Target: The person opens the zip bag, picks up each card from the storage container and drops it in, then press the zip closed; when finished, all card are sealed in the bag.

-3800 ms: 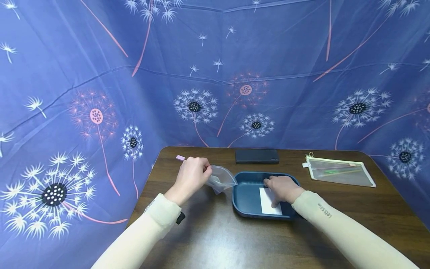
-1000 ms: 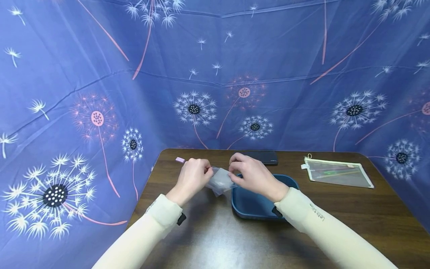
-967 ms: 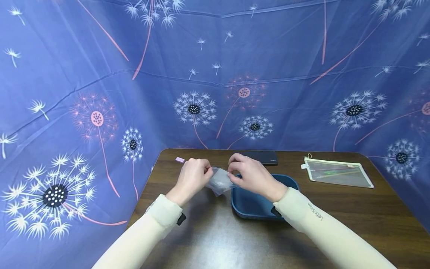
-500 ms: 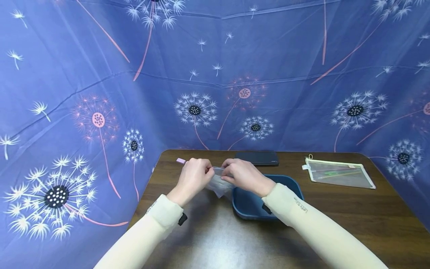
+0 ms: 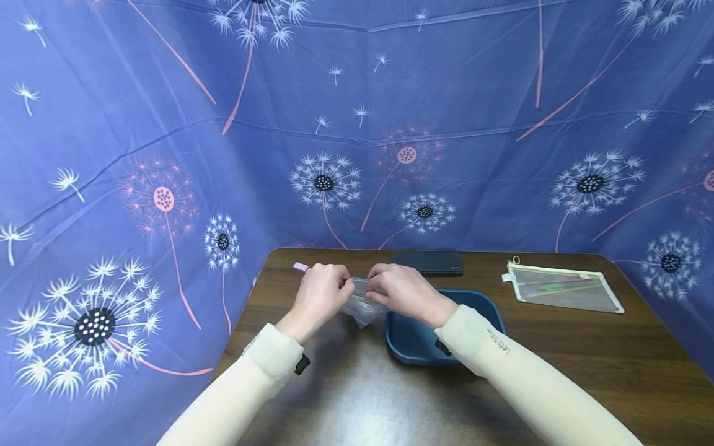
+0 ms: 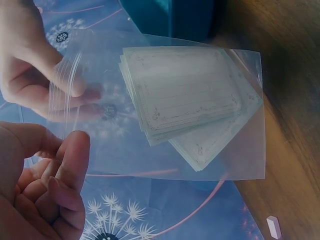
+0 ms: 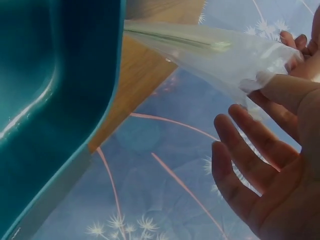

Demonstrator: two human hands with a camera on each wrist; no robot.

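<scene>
A clear zip bag (image 6: pixel 107 150) hangs between my two hands, with a loose stack of pale, lined cards (image 6: pixel 185 85) inside it. My left hand (image 5: pixel 318 297) pinches one end of its zip edge between thumb and forefinger. Farther along the same edge, my right hand (image 5: pixel 409 294) pinches the plastic with thumb and forefinger; its other fingers (image 7: pixel 250 145) are spread apart in the right wrist view. Under my right wrist stands a dark blue tray (image 5: pixel 415 344), partly hidden by the hand and sleeve.
A black flat case (image 5: pixel 432 262) lies behind the tray. On the right is a mesh zip pouch (image 5: pixel 563 288) with pencil-like items inside. A small lilac block (image 5: pixel 300 267) sits near the back left edge of the wooden table (image 5: pixel 368 396). Patterned cloth hangs behind.
My right hand was on a white card in the tray, then came to the bag's mouth. It has since moved left along the zip edge. The left hand has stayed in place.
</scene>
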